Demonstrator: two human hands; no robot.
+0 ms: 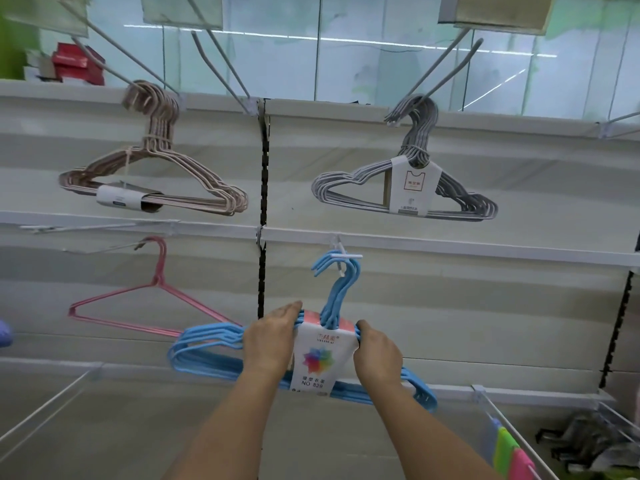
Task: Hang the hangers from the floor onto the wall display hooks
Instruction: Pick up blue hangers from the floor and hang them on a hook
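Note:
A bundle of blue hangers [204, 348] with a white paper label [320, 362] is held up against the wall display. Its hook tops sit over a white wall hook [343, 258] in the middle row. My left hand [273, 341] grips the bundle just left of the label. My right hand [375, 351] grips it just right of the label.
A beige hanger bundle [156, 174] and a grey one [408, 188] hang on upper hooks. A single pink hanger [138, 299] hangs at lower left. Long bare hooks [221, 64] jut out overhead. Wire baskets [519, 434] stand at the lower right and lower left.

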